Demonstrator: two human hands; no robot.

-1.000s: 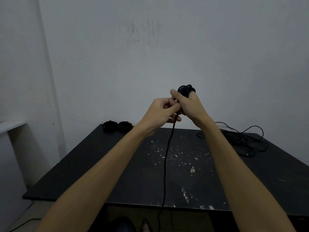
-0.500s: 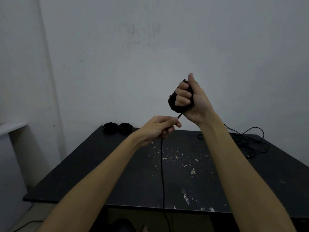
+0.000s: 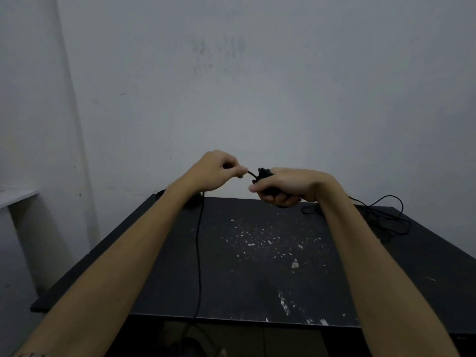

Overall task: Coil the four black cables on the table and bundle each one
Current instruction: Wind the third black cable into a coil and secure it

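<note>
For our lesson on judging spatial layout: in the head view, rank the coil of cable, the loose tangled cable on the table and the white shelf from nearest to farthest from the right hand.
1. Coil of cable: gripped in the right hand.
2. Loose tangled cable: on the table's far right side.
3. White shelf: far left, by the wall.

We find no text, label, brand, number or sign that we can read here; the faint grey smudges on the wall (image 3: 219, 55) form no letters we can make out.
</note>
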